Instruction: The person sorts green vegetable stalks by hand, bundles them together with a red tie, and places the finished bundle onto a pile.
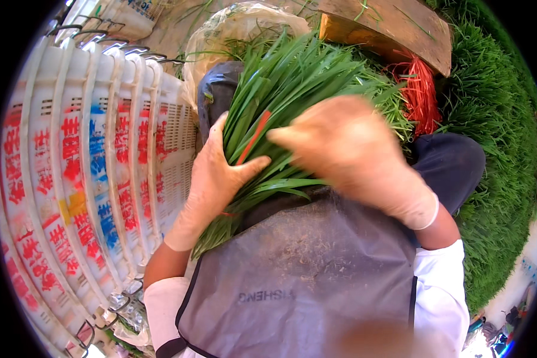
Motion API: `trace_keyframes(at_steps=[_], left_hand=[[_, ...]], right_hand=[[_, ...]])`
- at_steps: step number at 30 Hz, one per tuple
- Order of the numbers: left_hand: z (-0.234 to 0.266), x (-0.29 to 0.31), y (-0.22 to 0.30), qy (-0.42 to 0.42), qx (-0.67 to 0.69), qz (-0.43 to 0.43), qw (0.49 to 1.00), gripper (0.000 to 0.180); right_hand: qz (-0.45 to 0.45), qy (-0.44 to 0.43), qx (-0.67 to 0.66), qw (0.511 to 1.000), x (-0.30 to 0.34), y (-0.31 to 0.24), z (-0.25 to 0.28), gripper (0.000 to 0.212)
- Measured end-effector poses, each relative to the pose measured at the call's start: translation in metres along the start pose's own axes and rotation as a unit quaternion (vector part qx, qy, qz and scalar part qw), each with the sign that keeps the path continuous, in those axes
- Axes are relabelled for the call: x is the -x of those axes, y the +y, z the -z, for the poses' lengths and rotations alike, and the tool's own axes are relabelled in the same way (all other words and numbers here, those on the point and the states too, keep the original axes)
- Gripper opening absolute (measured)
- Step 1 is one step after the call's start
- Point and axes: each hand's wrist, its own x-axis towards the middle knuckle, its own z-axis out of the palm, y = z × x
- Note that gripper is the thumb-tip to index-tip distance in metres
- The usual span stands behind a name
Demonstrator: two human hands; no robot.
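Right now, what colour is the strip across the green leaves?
The strip is orange-red, seen best in the head view.

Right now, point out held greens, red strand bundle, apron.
Held greens point(283, 80): head view, middle of leaves.
Red strand bundle point(422, 100): head view, middle strands.
Apron point(304, 256): head view, front panel.

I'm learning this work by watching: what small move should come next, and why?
Probably the right hand should draw the red strip snug. The red strip lies across the greens, the right hand is close beside it, and the left hand holds the greens with its thumb near the strip's lower end. Blur hides whether the right hand grips it.
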Motion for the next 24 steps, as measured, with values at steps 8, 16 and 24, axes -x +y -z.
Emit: trace_keyframes(at_steps=[8, 16, 24], left_hand=[[0.015, -0.015, -0.022, -0.012, 0.413, 0.240, 0.879, 0.030], [0.013, 0.000, -0.001, 0.018, 0.404, 0.207, 0.891, 0.031], [0.010, 0.003, 0.018, -0.060, 0.125, -0.024, 0.990, 0.091]], right_hand=[[-0.014, -0.089, 0.086, 0.992, 0.034, 0.003, -0.039, 0.007], [-0.227, 0.019, 0.146, 0.963, 0.069, 0.108, 0.008, 0.043], [-0.181, 0.103, 0.049, 0.977, 0.023, 0.107, 0.028, 0.036]])
